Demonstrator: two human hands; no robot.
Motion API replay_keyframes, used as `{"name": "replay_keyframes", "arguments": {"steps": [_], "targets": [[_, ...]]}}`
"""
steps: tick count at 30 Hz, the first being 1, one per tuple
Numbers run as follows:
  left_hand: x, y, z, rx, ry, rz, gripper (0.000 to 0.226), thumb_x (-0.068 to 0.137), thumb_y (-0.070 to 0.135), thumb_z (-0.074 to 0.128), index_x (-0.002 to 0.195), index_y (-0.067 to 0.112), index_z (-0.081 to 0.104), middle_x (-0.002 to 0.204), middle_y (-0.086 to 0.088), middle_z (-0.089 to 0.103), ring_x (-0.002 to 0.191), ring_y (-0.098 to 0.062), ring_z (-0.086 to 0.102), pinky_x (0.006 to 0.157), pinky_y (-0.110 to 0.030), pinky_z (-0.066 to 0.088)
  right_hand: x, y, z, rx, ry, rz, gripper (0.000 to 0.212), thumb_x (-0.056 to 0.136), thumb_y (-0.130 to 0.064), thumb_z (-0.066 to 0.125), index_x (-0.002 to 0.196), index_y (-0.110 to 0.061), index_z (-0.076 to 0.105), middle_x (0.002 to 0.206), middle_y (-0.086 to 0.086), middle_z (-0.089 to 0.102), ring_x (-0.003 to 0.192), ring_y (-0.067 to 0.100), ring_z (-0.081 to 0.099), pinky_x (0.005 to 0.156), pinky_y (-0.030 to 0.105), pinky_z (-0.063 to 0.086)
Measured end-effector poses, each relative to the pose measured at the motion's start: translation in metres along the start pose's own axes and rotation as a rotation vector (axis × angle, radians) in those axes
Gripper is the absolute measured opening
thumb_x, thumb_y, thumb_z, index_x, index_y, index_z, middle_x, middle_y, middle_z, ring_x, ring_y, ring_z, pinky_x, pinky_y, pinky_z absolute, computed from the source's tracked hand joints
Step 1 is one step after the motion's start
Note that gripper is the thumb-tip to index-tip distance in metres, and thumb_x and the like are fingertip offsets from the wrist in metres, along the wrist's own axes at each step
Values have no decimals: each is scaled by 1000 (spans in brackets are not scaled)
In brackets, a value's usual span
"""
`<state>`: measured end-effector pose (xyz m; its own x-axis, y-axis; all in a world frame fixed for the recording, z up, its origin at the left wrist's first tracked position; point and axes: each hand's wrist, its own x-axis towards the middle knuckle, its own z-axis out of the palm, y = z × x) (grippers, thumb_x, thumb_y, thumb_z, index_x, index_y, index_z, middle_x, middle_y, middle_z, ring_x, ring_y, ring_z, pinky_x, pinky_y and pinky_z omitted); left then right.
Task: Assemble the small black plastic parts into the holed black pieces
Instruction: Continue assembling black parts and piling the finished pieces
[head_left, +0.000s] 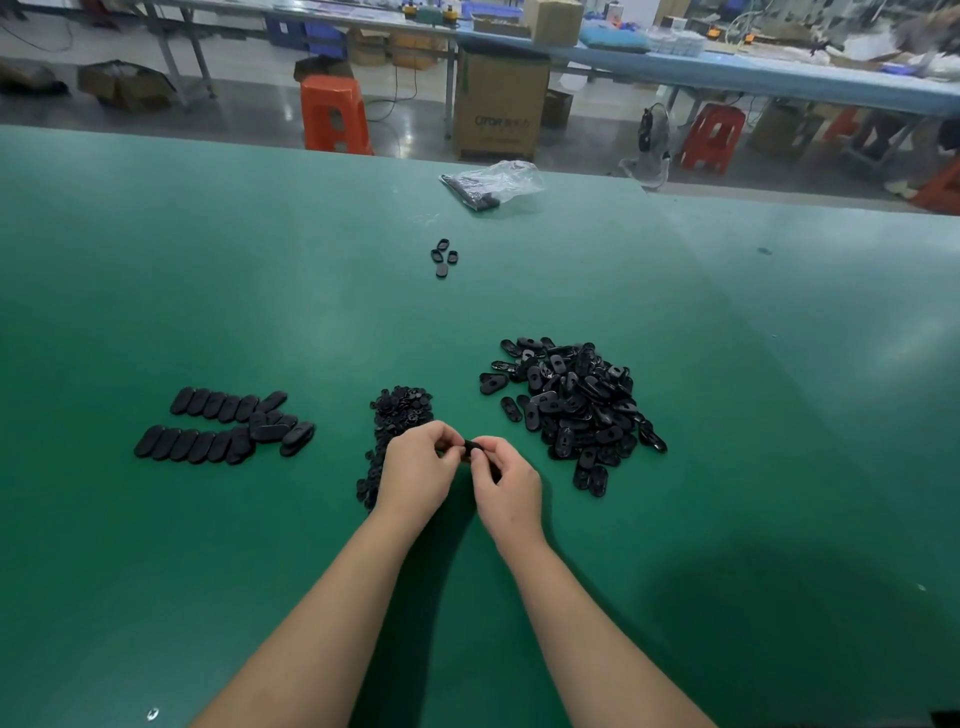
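Pinching one holed black piece (471, 448) between them just in front of the small-parts pile (397, 415), the left hand (415, 467) and right hand (506, 486) meet fingertip to fingertip, probably to press a small part in, though that part is hidden.

Bare green table (260, 545) lies open nearer than the pile of small black parts (397, 415). To its right the heap of holed pieces (576, 405) blocks passage; to its left, rows of finished pieces (223, 426).
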<state>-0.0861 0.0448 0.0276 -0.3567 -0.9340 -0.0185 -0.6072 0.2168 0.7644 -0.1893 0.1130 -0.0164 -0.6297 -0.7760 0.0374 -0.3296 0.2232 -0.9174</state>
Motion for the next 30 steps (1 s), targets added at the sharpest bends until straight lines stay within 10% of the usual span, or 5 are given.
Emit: {"name": "replay_keyframes", "arguments": {"steps": [12, 18, 30], "targets": [[8, 6, -3, 80, 4, -8, 24, 85, 25, 76, 108, 26, 69, 94, 6, 68, 89, -17, 63, 82, -33, 51, 1, 2, -2, 21, -8, -13, 16, 99, -16, 58, 104, -25, 70, 90, -17, 71, 85, -4, 65, 71, 8, 46], [12, 4, -7, -77, -72, -62, 7, 79, 24, 82, 80, 23, 75, 73, 11, 71, 64, -2, 61, 60, -18, 41, 0, 2, 0, 30, -22, 10, 8, 98, -24, 61, 102, -31, 62, 90, -10, 70, 85, 7, 65, 74, 24, 50], [8, 2, -6, -129, -131, -56, 16, 90, 14, 69, 79, 25, 71, 52, 11, 65, 38, -7, 57, 41, -16, 41, -1, 0, -1, 33, -22, -27, 18, 98, -19, 58, 97, -36, 62, 80, -17, 66, 73, -2, 59, 63, 12, 42]]}}
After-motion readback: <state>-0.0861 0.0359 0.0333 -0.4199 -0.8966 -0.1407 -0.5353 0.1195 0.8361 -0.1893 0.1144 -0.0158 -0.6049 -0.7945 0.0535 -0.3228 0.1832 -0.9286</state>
